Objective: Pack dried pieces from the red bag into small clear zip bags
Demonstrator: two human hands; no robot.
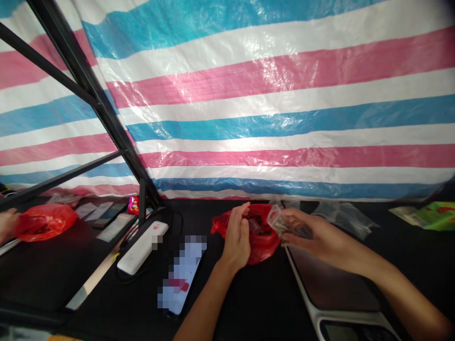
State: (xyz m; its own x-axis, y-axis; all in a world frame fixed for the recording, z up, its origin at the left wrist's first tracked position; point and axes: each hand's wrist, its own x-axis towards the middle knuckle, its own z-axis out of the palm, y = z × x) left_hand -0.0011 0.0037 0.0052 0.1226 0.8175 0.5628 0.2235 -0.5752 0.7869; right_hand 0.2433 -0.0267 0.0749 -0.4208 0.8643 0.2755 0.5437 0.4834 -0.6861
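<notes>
My left hand (239, 239) lies with fingers stretched out against the near left side of a red plastic bag (265, 254). The bag stands with its mouth spread, and small dark brown pieces (262, 226) show inside, too small to name. My right hand (307, 229) holds a small clear plastic bag (278, 220) pinched at the red bag's right rim. Something brownish shows through the clear plastic; its kind cannot be made out. Below the right hand lies a flat scale (334, 277) with a dark plate and a light frame.
Left of my hands lie a phone (188, 270) with a lit screen and a white power strip (142, 248) with black cable. Clear bags (343, 219) and a green packet (439, 215) lie at right. Beyond a black metal frame (106, 118), another person's hand (7, 225) touches a red bag (50, 220).
</notes>
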